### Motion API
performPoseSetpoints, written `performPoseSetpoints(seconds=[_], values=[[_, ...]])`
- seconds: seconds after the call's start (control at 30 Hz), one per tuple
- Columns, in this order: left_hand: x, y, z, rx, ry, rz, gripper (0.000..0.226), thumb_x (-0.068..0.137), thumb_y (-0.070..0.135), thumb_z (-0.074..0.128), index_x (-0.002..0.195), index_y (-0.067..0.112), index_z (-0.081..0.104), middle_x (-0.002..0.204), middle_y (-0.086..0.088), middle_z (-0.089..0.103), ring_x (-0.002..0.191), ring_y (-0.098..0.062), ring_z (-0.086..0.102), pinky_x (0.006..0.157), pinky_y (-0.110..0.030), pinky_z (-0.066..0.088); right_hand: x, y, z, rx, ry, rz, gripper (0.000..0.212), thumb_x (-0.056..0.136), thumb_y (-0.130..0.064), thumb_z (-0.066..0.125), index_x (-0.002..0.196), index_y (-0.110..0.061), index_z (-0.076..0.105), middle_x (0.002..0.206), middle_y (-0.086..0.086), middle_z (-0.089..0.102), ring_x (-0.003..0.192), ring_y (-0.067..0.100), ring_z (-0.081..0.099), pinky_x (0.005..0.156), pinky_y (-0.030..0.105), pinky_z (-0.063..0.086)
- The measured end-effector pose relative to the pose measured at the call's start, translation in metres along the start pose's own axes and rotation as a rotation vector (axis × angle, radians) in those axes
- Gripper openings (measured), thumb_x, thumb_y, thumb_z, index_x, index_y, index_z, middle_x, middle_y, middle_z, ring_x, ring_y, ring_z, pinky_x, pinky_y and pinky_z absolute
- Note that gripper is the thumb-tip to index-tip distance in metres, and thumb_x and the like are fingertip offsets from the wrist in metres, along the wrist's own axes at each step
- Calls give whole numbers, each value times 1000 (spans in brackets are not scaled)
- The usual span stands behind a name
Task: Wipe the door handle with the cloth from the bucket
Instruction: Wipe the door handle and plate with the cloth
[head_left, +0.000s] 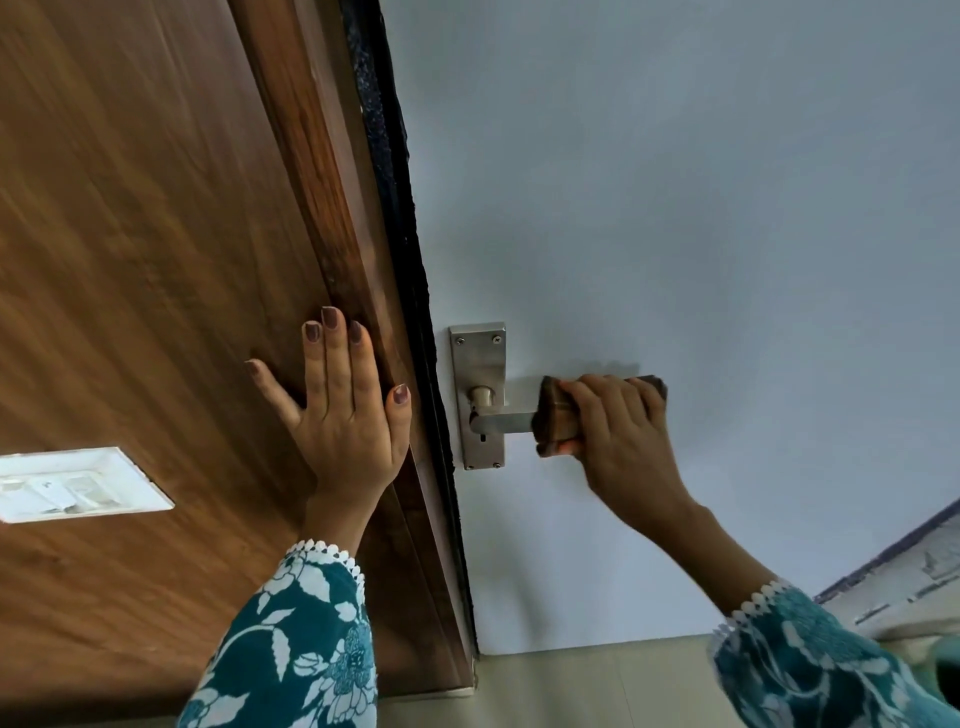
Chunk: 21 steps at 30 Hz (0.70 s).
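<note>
A steel lever door handle (503, 421) on a steel backplate (478, 364) is fixed to a pale blue-white door (701, 234). My right hand (618, 436) is closed around the outer end of the lever, with a dark brown cloth (556, 415) wrapped between the fingers and the metal. The cloth hides the lever's tip. My left hand (343, 410) lies flat with fingers spread on the brown wooden door frame (343, 234), left of the handle, holding nothing. No bucket is in view.
A white switch plate (78, 483) sits on the wood panel (130, 234) at the left. A dark seal strip (395, 182) runs between frame and door. Pale floor (571, 686) shows below, and a light object (914, 577) at the lower right edge.
</note>
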<state>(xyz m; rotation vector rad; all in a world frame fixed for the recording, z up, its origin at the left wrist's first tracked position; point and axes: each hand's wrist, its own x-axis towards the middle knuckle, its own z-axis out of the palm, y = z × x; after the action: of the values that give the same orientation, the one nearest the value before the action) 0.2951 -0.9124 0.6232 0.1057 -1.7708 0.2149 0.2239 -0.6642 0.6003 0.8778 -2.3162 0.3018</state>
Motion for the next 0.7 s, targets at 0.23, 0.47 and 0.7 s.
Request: performPoseSetpoints(seconds=[0.23, 0.47, 0.7], values=[[-2, 3, 4, 10, 22, -18, 58, 99, 33, 21, 151, 13, 7, 162, 4, -2, 148, -17, 6, 115, -54, -3, 10, -47, 6, 5, 39, 39, 41, 81, -10, 44, 121, -4, 55, 117, 14, 62, 112, 30, 52, 102, 43, 28], [0, 4, 3, 16, 16, -10, 58, 99, 33, 21, 151, 13, 5, 162, 4, -4, 148, -17, 4, 115, -54, -3, 22, -97, 21, -67, 7, -77, 37, 92, -21, 43, 125, -8, 54, 125, 13, 61, 120, 30, 54, 106, 43, 27], [-2, 1, 3, 12, 24, -4, 58, 99, 33, 21, 151, 14, 5, 161, 5, -4, 148, -16, 4, 115, -53, -4, 16, -58, 12, 44, 52, -65, 41, 85, -14, 45, 125, -8, 53, 122, 12, 61, 113, 30, 55, 101, 41, 31]])
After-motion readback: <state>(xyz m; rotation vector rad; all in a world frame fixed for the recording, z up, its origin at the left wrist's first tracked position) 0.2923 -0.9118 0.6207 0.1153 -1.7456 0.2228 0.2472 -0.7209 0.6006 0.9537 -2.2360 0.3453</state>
